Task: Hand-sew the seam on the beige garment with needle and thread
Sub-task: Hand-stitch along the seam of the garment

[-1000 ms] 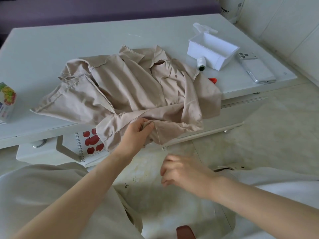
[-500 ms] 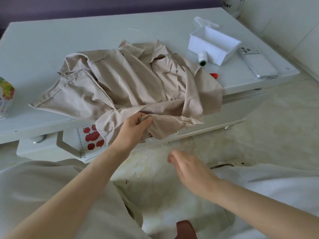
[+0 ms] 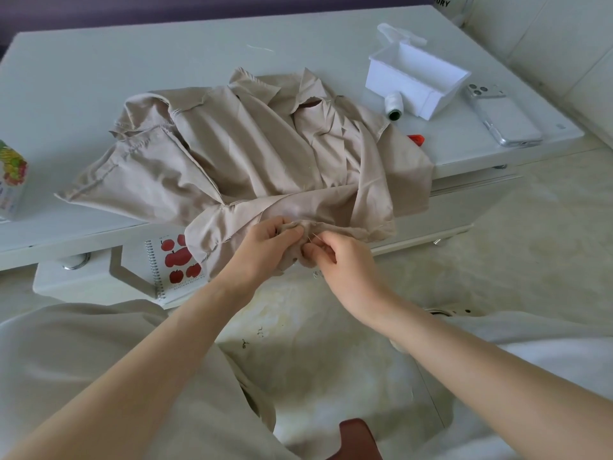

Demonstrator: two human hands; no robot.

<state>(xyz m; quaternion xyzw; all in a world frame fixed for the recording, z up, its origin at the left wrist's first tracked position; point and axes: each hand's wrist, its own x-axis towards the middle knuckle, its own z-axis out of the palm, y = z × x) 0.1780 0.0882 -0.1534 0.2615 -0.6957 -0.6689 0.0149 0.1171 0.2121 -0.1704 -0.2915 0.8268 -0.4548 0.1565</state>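
Observation:
The beige garment (image 3: 238,161) lies crumpled on the pale table (image 3: 99,71), its near hem hanging over the front edge. My left hand (image 3: 262,247) grips a bunched fold of that hem. Right beside it, my right hand (image 3: 335,263) pinches a thin needle (image 3: 313,239) whose tip sits at the fabric between the two hands. The thread is too fine to make out. A white thread spool (image 3: 393,106) lies on the table behind the garment.
A white plastic box (image 3: 418,78) and a phone (image 3: 504,117) sit at the table's right end. A small red item (image 3: 416,139) peeks out beside the garment. An apple-print notebook (image 3: 175,263) lies on the shelf below; a colourful carton (image 3: 11,180) stands at the left.
My right hand rose from above my lap to the hem and now pinches the needle at the fabric. My left hand kept its hold and bunched the hem tighter.

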